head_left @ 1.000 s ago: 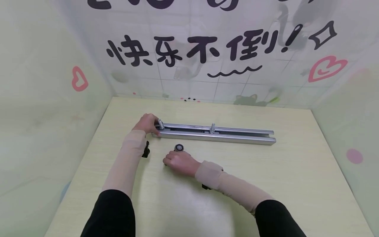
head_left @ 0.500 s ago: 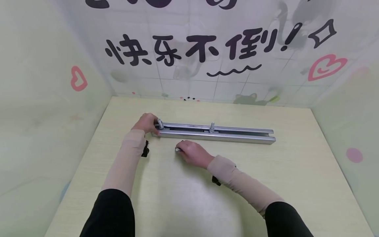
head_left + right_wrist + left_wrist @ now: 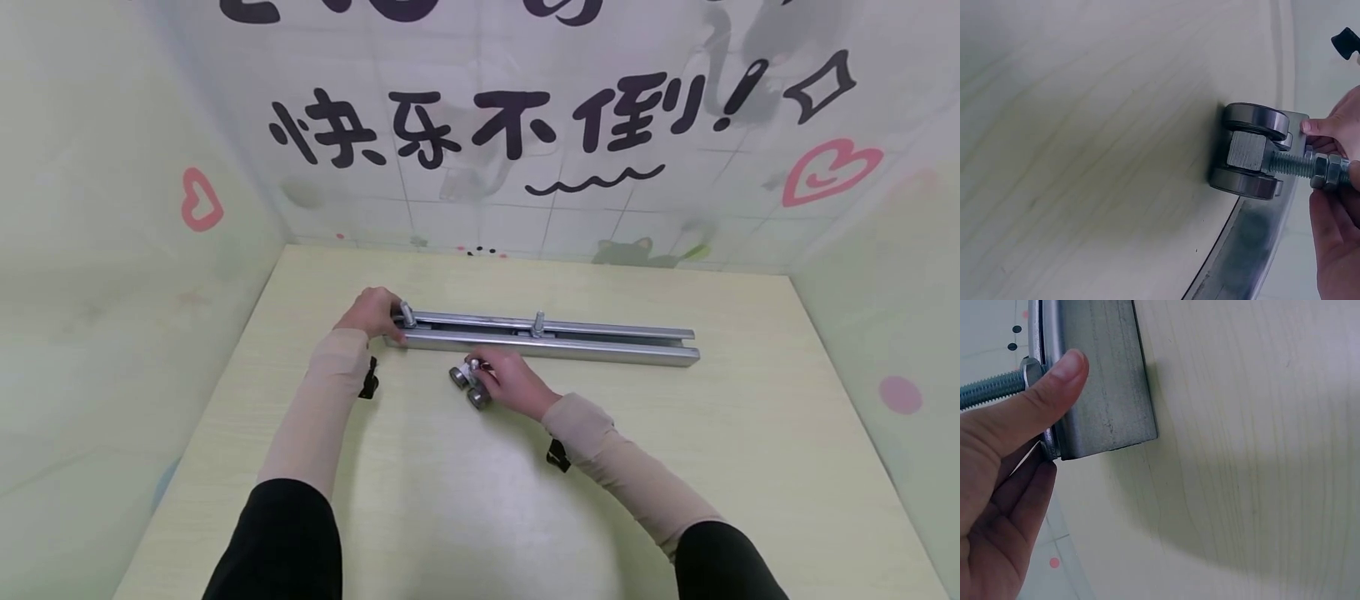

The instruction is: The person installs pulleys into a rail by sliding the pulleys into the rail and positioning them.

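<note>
A grey metal sliding-door track (image 3: pixel 555 343) lies across the table, its slot facing up. My left hand (image 3: pixel 372 312) holds the track's left end, with the thumb on the near side wall in the left wrist view. Beside that thumb, a threaded bolt (image 3: pixel 991 389) sticks out of the slot. A second bolt (image 3: pixel 538 324) stands up near the middle of the track. In front of the track, my right hand (image 3: pixel 517 383) pinches a roller trolley (image 3: pixel 470 383) by its threaded stem. The right wrist view shows its metal block between steel wheels (image 3: pixel 1255 120) and nuts (image 3: pixel 1327 170) on the stem.
The pale wood-grain table (image 3: pixel 480 517) runs back to a printed wall (image 3: pixel 480 225) just behind the track. Side walls (image 3: pixel 892 333) stand to the right and left. Black wrist straps (image 3: pixel 369 379) sit on both forearms.
My right hand has moved right and toward the track with the roller trolley, turning it so that the wheels show at its left. The left hand and the track have stayed in place.
</note>
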### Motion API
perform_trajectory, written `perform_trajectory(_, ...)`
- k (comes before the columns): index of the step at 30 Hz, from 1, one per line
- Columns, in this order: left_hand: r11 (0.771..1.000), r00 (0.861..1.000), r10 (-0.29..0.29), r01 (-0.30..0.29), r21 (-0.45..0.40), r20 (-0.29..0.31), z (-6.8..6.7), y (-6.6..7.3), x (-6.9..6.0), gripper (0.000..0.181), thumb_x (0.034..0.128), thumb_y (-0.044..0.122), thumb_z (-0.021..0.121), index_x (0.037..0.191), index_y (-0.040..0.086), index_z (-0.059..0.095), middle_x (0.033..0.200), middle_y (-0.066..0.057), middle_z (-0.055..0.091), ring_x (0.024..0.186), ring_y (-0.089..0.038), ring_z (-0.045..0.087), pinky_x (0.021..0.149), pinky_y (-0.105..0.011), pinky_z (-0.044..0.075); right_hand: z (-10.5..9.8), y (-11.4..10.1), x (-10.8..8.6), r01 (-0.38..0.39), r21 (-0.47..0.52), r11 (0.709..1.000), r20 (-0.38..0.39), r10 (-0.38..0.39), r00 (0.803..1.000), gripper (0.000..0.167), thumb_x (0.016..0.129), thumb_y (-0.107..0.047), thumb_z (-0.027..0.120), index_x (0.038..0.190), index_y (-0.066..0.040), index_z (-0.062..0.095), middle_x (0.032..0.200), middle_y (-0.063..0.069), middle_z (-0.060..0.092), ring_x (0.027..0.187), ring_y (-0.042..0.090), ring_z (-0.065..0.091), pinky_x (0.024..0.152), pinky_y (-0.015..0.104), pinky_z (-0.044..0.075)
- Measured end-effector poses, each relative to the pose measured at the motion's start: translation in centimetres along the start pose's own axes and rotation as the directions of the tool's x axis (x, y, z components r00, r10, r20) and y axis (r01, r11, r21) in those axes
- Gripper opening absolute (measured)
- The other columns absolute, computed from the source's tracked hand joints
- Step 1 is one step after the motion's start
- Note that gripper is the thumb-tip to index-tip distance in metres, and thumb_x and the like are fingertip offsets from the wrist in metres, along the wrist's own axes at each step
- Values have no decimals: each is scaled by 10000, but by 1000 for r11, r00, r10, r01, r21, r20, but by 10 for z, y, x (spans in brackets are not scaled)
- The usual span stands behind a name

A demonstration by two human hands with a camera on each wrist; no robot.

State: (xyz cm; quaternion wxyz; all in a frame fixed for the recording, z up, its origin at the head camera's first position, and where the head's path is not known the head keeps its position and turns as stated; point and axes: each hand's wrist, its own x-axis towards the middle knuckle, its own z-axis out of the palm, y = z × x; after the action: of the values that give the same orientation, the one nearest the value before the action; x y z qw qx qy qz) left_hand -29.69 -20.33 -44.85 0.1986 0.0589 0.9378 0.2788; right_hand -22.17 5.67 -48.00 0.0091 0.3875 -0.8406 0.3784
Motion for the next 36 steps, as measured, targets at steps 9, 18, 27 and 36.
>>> perform_trajectory(9,1000,1000,9,-9,1,-11,0,-1,1,401,597,73,824,965,18,674,982,-145,657,887,-249,574,851,-392,467,-1,0,1,41,-14,999,-16,-42,999,192,821,69,569,1004,24,605,949,119,656,862,193,631,768,213,512)
perform_trajectory(18,1000,1000,27,-27,0,-15,1,-3,2,407,584,84,830,957,24,680,1000,-151,658,905,-254,574,872,-400,456,2,-5,-4,38,-35,999,-96,-41,995,146,803,62,599,945,27,603,901,115,651,820,199,628,734,220,519)
perform_trajectory(27,1000,1000,22,-22,5,-22,2,-3,2,428,583,82,830,975,14,673,1016,-157,651,913,-256,566,883,-402,450,1,-9,-14,43,-97,994,-178,-59,982,137,776,37,642,906,26,601,855,97,638,764,181,610,698,218,519)
perform_trajectory(36,1000,1000,14,-13,8,-28,2,-2,2,417,593,75,825,976,13,674,1009,-154,651,907,-254,562,876,-402,452,-5,-10,-22,53,-206,977,-263,-107,959,121,762,-16,680,829,3,581,756,63,599,656,145,563,595,198,497)
